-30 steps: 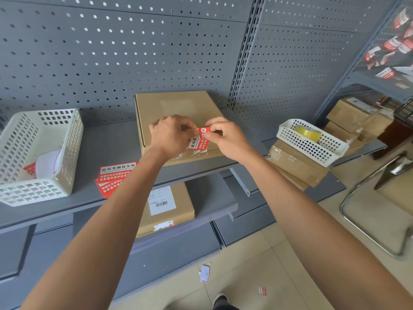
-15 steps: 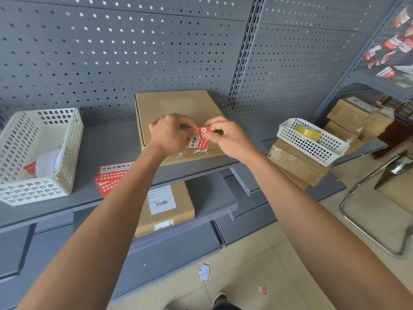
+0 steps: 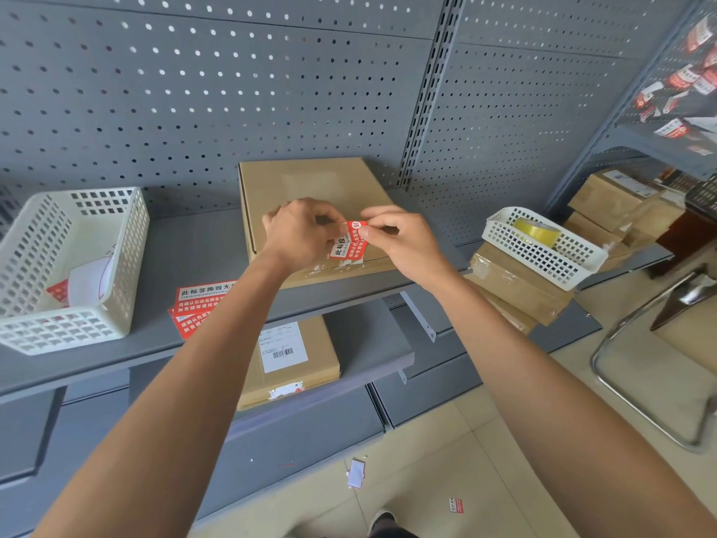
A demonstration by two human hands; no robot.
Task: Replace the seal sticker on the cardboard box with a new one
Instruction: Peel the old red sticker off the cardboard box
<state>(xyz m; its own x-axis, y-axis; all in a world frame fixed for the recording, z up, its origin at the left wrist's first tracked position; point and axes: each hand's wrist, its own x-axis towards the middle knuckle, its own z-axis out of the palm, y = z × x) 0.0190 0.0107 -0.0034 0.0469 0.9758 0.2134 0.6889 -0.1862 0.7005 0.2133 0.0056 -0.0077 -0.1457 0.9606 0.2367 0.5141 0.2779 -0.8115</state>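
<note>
Both hands are pinching the red seal sticker (image 3: 349, 242) above the cardboard box (image 3: 310, 188): right hand (image 3: 403, 242) gripping its top corner, left hand (image 3: 298, 234) its left edge.

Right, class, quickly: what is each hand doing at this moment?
Left hand: closed, pinching the red seal sticker over the cardboard box.
Right hand: closed, pinching the same sticker's top end.

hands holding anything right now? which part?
Both pinch the red sticker over the box: right hand at its top right corner, left hand at its left edge.
</note>
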